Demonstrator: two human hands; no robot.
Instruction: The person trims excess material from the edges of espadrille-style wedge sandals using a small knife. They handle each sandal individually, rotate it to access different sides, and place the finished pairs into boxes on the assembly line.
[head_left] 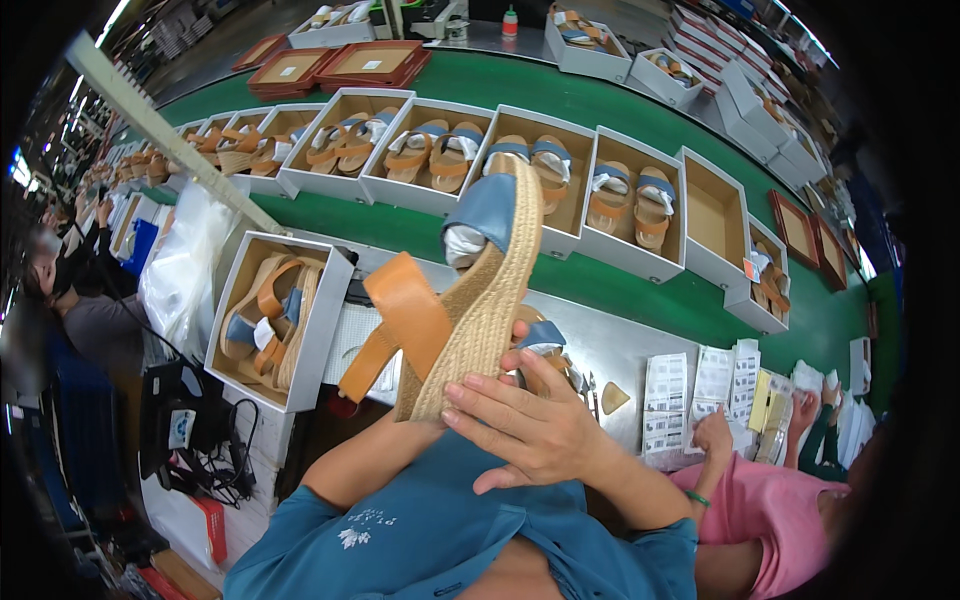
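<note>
A wedge sandal [483, 290] with a woven rope sole, a tan ankle strap and a blue toe band is held up before me, tilted with its toe uppermost. White stuffing sits under the toe band. My left hand [519, 332] holds the sandal from behind; the sandal hides most of it, and only fingertips show at the far edge of the sole. My right hand [535, 420] rests against the side of the wedge with fingers stretched out and thumb apart. Behind them, part of another blue-banded sandal [541, 336] shows on the metal table [625, 345].
An open box [337, 330] with a pair of sandals stands at left. Boxes of sandals line the green conveyor [400, 225], including an empty box [715, 235]. Label sheets [665, 400] lie at right beside a co-worker in pink [760, 510]. A pale post [165, 130] slants across the left.
</note>
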